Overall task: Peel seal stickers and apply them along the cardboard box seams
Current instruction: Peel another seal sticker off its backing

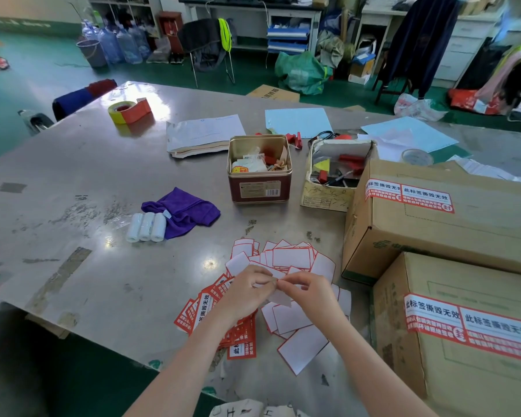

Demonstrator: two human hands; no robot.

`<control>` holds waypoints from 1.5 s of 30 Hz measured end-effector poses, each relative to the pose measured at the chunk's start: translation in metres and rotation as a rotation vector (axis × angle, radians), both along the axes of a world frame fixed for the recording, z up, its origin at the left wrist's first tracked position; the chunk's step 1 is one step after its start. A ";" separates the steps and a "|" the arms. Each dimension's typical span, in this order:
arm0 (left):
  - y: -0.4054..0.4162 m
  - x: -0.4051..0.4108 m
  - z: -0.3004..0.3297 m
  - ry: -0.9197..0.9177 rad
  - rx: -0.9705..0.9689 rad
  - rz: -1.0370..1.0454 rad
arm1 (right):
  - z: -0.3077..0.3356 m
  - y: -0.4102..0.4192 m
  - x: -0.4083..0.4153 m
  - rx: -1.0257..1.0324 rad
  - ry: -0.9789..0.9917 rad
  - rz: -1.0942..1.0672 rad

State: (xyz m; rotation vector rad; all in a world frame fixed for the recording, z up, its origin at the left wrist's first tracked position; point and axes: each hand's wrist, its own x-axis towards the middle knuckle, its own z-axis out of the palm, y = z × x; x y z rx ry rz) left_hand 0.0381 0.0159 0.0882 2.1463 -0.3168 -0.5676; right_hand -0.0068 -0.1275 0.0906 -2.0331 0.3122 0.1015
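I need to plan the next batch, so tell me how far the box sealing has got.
Done: the near cardboard box and the far cardboard box each carry two seal stickers side by side, and peeled white backings are piled on the table.
In hand: the left hand and right hand pinch one sticker, peeling it.
Left: a fan of unpeeled red stickers remains.

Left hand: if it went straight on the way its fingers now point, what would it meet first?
Most likely the right hand. The left hand points its fingers rightward at the sticker both pinch, fingertips nearly touching; depth looks matched.
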 end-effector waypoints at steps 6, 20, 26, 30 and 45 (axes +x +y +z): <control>-0.002 0.001 -0.003 -0.017 -0.018 -0.049 | 0.003 -0.003 0.001 0.055 0.072 -0.044; -0.014 0.011 -0.010 0.518 -0.405 0.799 | -0.001 -0.007 0.000 0.192 0.103 -0.219; -0.012 0.014 -0.018 0.492 -0.233 0.791 | 0.004 -0.006 -0.001 0.261 0.067 -0.207; -0.014 0.014 -0.023 0.354 0.011 0.579 | 0.009 -0.007 -0.003 0.358 0.024 -0.175; -0.017 0.033 -0.023 0.340 0.001 0.511 | 0.006 -0.012 -0.001 0.429 0.007 -0.348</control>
